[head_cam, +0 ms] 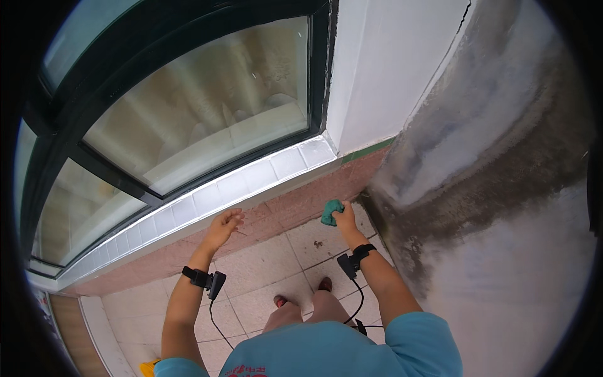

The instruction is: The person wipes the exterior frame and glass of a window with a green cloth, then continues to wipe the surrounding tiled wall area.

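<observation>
A bunched green cloth [332,212] is gripped in my right hand [345,217], held over the tiled floor near the corner. My left hand [225,228] holds nothing visible; its fingers are slightly curled and apart, just in front of the white tiled window sill [233,185]. Beyond the sill stands a window pane [202,103] in a dark frame [322,70], with pale curtains behind the glass. Both wrists wear black straps with small cabled devices.
Below the sill runs a reddish tiled wall base [282,207]. A stained grey wall [471,198] rises on the right, beside a white wall section [386,70]. Pale square tiles [254,264] cover the floor. A yellow object [149,367] lies at lower left.
</observation>
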`<state>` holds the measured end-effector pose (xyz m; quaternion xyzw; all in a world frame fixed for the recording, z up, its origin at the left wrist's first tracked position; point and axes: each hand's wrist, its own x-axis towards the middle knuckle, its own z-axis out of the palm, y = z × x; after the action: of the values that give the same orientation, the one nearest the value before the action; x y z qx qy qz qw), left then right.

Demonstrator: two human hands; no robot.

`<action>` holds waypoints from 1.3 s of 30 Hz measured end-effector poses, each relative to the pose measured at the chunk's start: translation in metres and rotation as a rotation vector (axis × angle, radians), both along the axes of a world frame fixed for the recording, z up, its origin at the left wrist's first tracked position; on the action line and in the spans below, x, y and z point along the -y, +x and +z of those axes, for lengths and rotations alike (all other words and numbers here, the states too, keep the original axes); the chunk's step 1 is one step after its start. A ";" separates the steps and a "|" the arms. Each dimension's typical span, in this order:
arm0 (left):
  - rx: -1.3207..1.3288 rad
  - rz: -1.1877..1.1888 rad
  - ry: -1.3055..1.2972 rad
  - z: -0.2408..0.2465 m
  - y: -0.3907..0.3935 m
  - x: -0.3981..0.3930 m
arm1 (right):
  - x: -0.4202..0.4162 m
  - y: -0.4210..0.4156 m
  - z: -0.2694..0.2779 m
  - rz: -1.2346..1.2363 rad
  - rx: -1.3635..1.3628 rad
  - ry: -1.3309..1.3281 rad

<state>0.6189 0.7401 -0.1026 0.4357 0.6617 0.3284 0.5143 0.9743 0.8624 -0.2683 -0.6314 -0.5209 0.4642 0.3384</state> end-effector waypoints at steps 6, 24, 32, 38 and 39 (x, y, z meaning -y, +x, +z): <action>-0.759 0.071 0.440 -0.034 -0.073 -0.007 | -0.054 -0.017 -0.012 -0.196 0.054 0.400; -1.681 0.305 0.970 -0.149 -0.092 -0.034 | -0.118 -0.147 -0.082 -0.395 0.023 1.196; -1.731 0.419 1.150 -0.159 -0.083 -0.044 | -0.249 0.009 -0.063 -0.671 0.028 1.133; -1.721 0.420 1.115 -0.161 -0.088 -0.042 | -0.191 -0.068 -0.084 -0.530 0.058 1.280; -1.731 0.428 1.111 -0.163 -0.090 -0.042 | -0.167 -0.089 -0.092 -0.442 0.098 1.342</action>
<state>0.5293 0.7822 -0.2653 0.5705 0.6228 0.2465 -0.4752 0.8855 1.0296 -0.3605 -0.3979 -0.5687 -0.0654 0.7170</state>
